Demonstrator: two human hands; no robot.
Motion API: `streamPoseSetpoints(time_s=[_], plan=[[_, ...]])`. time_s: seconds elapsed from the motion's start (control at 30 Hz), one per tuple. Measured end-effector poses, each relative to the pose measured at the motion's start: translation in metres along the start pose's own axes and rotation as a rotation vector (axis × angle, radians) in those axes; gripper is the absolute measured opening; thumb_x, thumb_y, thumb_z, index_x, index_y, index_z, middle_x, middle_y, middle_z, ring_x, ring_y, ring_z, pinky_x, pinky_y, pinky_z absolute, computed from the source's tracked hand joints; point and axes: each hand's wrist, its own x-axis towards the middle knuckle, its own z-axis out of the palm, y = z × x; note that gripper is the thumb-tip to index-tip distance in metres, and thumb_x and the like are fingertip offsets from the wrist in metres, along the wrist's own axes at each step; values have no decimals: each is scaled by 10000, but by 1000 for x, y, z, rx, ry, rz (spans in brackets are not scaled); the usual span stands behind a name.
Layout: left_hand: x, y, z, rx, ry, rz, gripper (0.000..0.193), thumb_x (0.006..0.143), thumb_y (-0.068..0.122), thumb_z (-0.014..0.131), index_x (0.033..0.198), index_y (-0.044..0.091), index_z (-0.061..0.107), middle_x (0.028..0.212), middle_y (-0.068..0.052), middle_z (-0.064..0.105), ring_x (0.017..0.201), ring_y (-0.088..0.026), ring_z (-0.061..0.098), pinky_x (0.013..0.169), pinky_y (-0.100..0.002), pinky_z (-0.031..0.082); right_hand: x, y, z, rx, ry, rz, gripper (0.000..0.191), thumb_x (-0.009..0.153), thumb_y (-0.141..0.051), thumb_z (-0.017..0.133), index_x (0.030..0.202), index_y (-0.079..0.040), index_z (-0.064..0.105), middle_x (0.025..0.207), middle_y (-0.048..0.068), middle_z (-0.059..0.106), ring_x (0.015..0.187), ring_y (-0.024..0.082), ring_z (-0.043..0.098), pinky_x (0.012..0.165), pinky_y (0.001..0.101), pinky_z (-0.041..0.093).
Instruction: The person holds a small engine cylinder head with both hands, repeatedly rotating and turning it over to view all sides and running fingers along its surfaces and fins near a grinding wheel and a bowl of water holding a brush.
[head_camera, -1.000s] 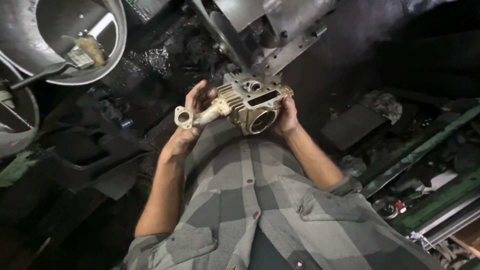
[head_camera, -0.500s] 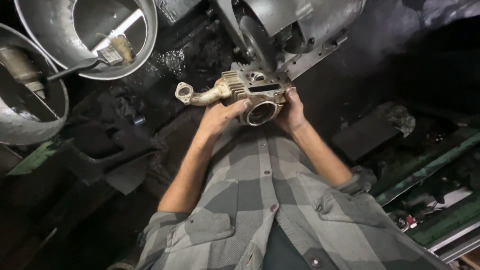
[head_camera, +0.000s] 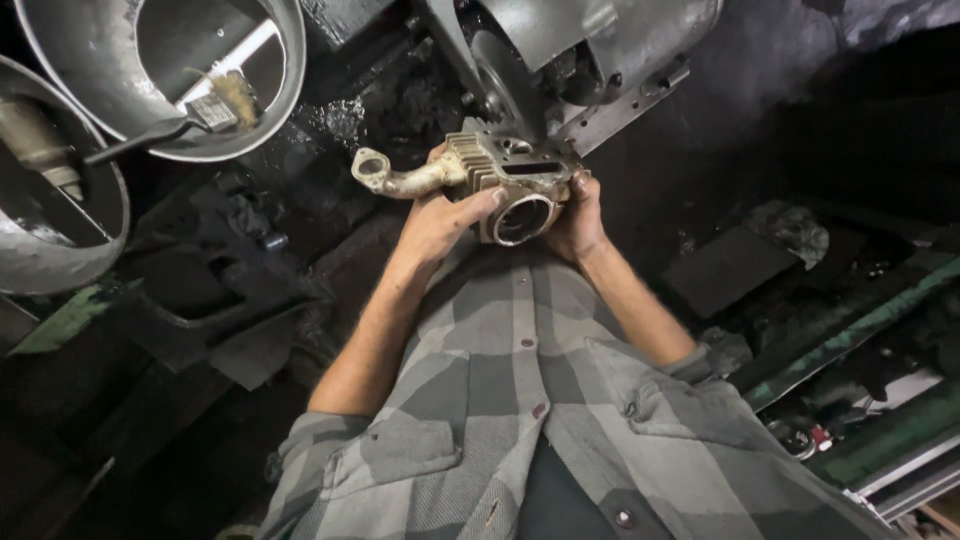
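Gripping a dull-gold finned metal engine cylinder (head_camera: 505, 185) from both sides, left hand (head_camera: 440, 222) and right hand (head_camera: 575, 222) hide its flanks; no labels readable.

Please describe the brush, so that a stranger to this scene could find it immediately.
Look at the top left, where a round grey metal basin stands beside a second one. The brush lies inside it. Its dark handle and pale bristles set it apart from the bare metal around.
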Motion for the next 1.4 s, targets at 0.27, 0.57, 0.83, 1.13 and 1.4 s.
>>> streamPoseSetpoints(time_s=[0.27, 0.57, 0.83, 1.13, 1.4], plan=[[6, -7, 4, -21, -44, -20, 824, 825, 170, 847, 1471, -4, 366, 1335, -100, 599, 1256, -191, 571, 1121, -361, 467, -8, -1, -7, 3, 3, -47, 822, 912, -632, 683, 1415, 7, 562, 1396, 159, 635, 1299, 310, 618, 1165, 477, 487], [24, -37, 1, -87, -145, -67, 630, 881, 179, 791, 1393, 2, 470, 1262, -92, 628, 1174, -182, 605, 1046, -360, 513, -9, 2, -16, -28, 136, -115, 741, 962, -594, 620, 1406, -5, 550, 1373, 152, 643, 1270, 297, 625, 1139, 463, 495], [31, -52, -6, -42, -134, -218, 502, 881, 273, 751, 1276, -19, 649, 1222, -101, 709, 1109, -181, 659, 995, -345, 516, -13, 3, -17, -28, 126, -74, 689, 1017, -558, 535, 1434, -9, 536, 1400, 143, 630, 1292, 277, 613, 1154, 456, 481], [34, -52, 2, 44, -212, -281, 473, 919, 308, 729, 1256, -23, 698, 1230, -100, 724, 1143, -193, 644, 1022, -349, 489, -23, 7, -30, 3, 238, -121, 646, 1012, -504, 527, 1438, -20, 505, 1420, 152, 607, 1315, 292, 597, 1162, 469, 479], [16, -58, 5, -25, -629, 167, 1045, 789, 98, 869, 1557, 90, 161, 1500, -96, 479, 1397, -219, 470, 1206, -405, 345, -67, -5, -49, 8, 13, -349, 963, 740, -370, 841, 1533, -118, 355, 1471, 98, 529, 1395, 302, 535, 1218, 502, 437]])
